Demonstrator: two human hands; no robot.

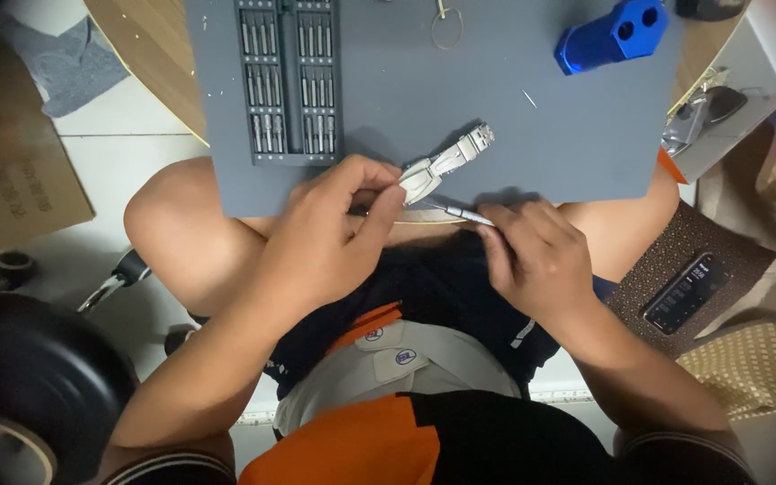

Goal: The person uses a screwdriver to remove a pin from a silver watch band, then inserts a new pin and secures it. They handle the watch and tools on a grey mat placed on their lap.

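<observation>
Your left hand [339,229] pinches the watch band [442,166] at the mat's [496,126] near edge; your right hand [536,256] pinches a thin tool [462,213] just below the band.

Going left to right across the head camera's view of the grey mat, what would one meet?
Screwdriver bit set → left hand → metal watch band → right hand → blue block.

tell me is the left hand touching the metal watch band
Touching. The head view shows the left hand with thumb and fingertips pinched around the near end of the metal watch band, no gap between them.
</observation>
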